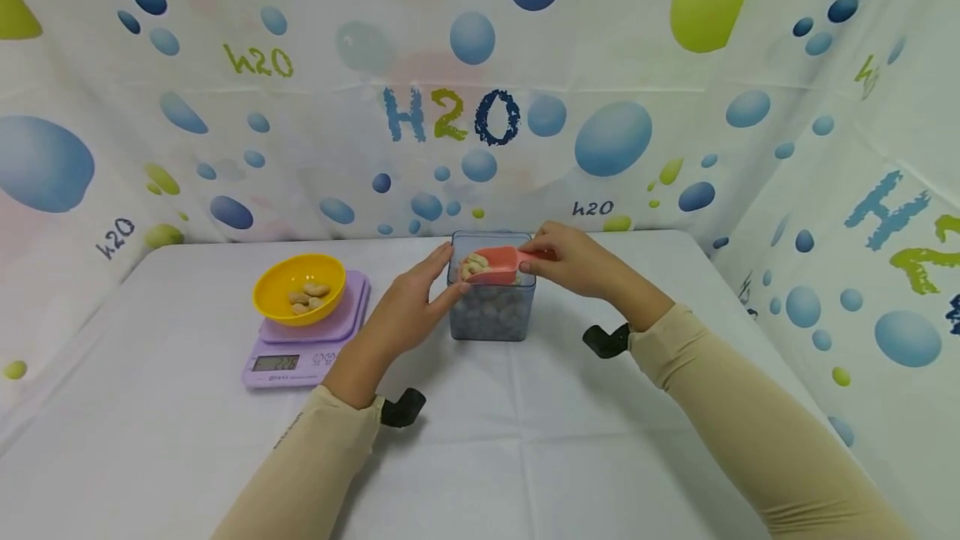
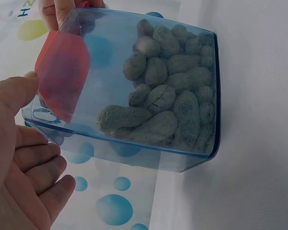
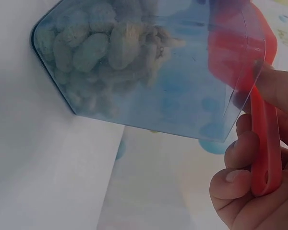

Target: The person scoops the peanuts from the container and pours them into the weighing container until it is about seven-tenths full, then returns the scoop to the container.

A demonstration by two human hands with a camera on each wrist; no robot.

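A red scoop lies level at the mouth of a clear blue plastic container, with several peanuts in its front end. My right hand grips the scoop's handle, fingers curled round it beside the container's right side. On the opposite side is my left hand, fingers extended along the container's left wall. Its thumb reaches to the rim, right by the scoop. Unshelled peanuts fill the container's lower part, seen through the wall.
To the left, a purple kitchen scale with a lit-off grey display carries a yellow bowl holding several peanuts. Everything stands on a white-covered table. Behind it hangs a curtain printed with bubbles.
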